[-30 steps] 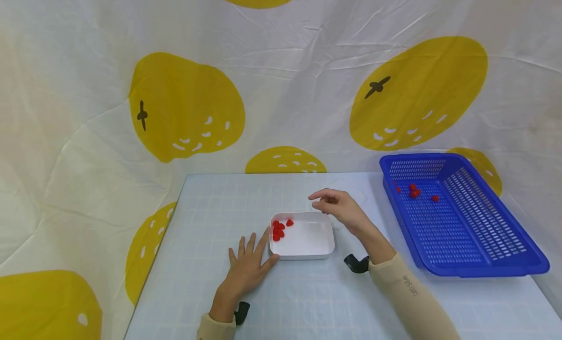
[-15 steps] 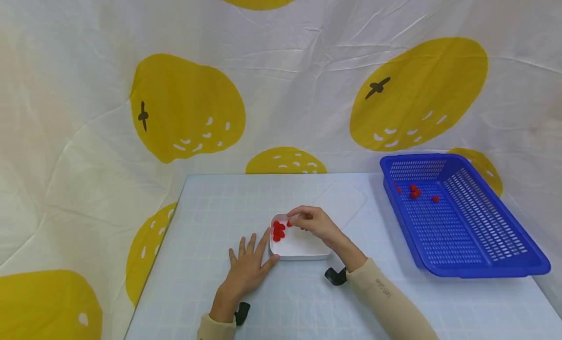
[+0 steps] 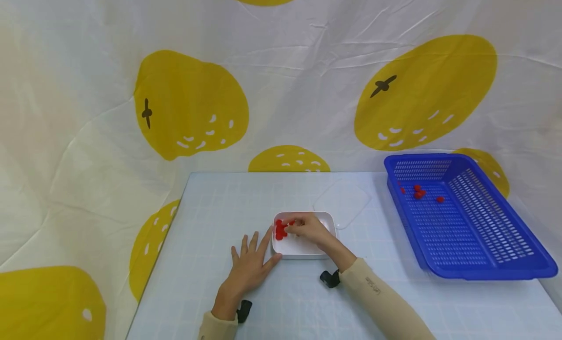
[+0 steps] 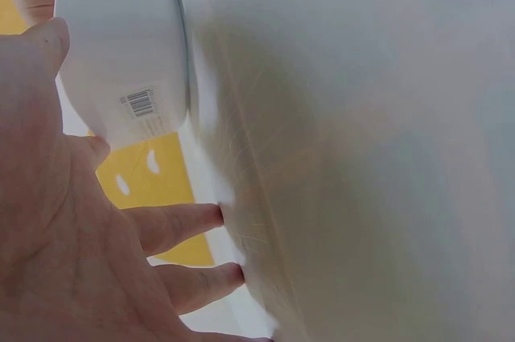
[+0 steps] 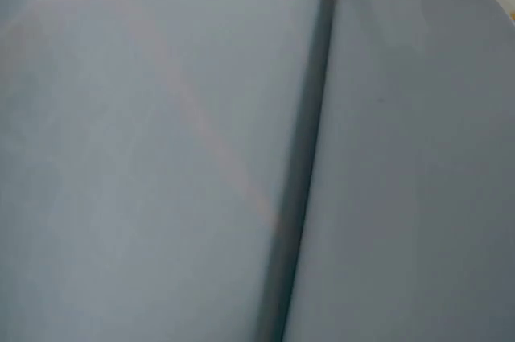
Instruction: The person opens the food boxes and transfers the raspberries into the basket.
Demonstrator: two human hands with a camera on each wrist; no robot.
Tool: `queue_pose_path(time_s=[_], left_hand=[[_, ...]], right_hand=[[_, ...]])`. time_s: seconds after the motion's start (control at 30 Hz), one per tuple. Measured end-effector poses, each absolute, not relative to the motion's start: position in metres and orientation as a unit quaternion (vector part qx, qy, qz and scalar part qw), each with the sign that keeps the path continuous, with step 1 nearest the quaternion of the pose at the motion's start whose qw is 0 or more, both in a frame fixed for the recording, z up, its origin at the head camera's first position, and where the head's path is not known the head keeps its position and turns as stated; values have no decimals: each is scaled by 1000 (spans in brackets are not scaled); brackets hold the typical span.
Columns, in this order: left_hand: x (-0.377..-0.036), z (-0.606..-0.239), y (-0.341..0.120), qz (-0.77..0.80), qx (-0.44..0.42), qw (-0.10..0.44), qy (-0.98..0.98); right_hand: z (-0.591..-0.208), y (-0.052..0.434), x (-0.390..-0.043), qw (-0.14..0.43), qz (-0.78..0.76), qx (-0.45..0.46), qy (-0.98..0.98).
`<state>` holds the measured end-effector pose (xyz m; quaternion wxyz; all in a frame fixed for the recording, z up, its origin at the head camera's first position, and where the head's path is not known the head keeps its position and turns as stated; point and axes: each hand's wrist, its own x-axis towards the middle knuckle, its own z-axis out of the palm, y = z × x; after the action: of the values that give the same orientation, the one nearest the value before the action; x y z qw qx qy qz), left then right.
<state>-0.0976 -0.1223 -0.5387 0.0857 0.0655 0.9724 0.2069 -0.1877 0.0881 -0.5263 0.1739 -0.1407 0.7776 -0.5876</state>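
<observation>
White tray sits near counter centre, long axis running left-right, parallel w/ front edge; red pieces bunched at tray's left end. Right hand is inside tray, fingers curled narrow at the red pieces; can't tell if one is pinched. Left hand flat on counter, fingers spread wide, index & thumb touching tray's left wall; left wrist view shows barcode label on tray wall. Clear lid just behind tray; blue basket at right edge w/ few red pieces. Pale grid counter; white backdrop w/ yellow fruit print.
</observation>
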Motion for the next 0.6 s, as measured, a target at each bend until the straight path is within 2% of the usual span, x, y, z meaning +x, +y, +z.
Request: queue_pose_path(time_s=[0.33, 0.6], left_hand=[[-98, -540, -123, 203, 69, 84, 973], [-98, -539, -123, 202, 68, 86, 973]], right_hand=[[-537, 79, -189, 160, -519, -206, 814], [-536, 72, -187, 141, -463, -220, 847]])
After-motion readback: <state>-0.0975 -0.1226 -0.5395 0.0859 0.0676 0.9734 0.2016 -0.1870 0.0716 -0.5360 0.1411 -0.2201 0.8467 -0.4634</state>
